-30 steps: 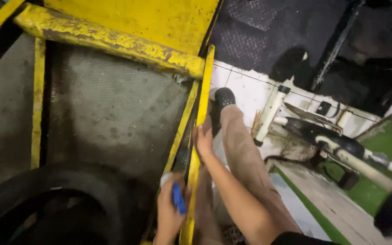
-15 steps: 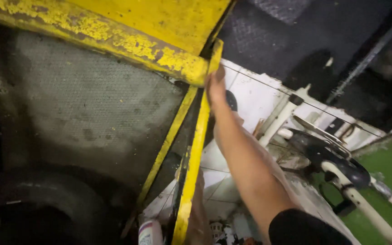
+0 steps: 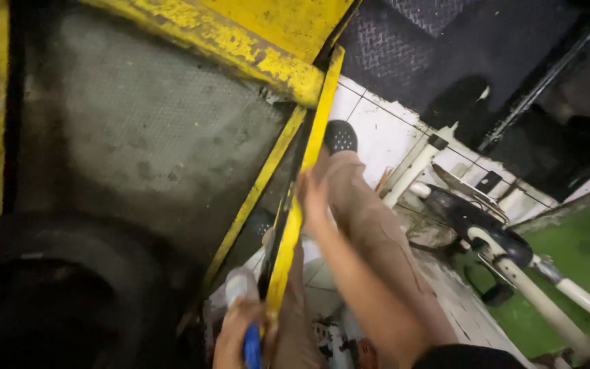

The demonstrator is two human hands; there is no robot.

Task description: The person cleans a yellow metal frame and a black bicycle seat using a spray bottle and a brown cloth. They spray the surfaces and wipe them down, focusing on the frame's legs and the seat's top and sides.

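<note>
Looking down along a yellow bar [image 3: 293, 205] that runs diagonally from the lower middle up to a chipped yellow beam [image 3: 240, 51]. My right hand [image 3: 313, 198] rests on the bar's right edge about halfway up, fingers curled loosely over it; I cannot tell how firmly it presses. My left hand [image 3: 237, 335] sits low at the bottom edge, wrapped around a blue handle [image 3: 252, 348] just beside the bar's lower end; what the handle belongs to is cut off by the frame. A pale rounded thing [image 3: 242, 283] lies just above that hand, too blurred to identify. My judgement on doing this well: keep the right hand steadying the bar and clear of the blue tool's path, work close to the bar's edge, and keep the legs out from under it. Counts: two hands, one blue handle, one long yellow bar with a thinner yellow strut [image 3: 254, 198] beside it on the left, one beam. One black shoe [image 3: 341, 137] shows on tan trousers [image 3: 377, 232] over white tile floor [image 3: 384, 137]. One dark tyre [image 3: 56, 294] at lower left, one grey mesh panel [image 3: 131, 137] behind the bars, one exercise bike [image 3: 493, 232] to the right.
</note>
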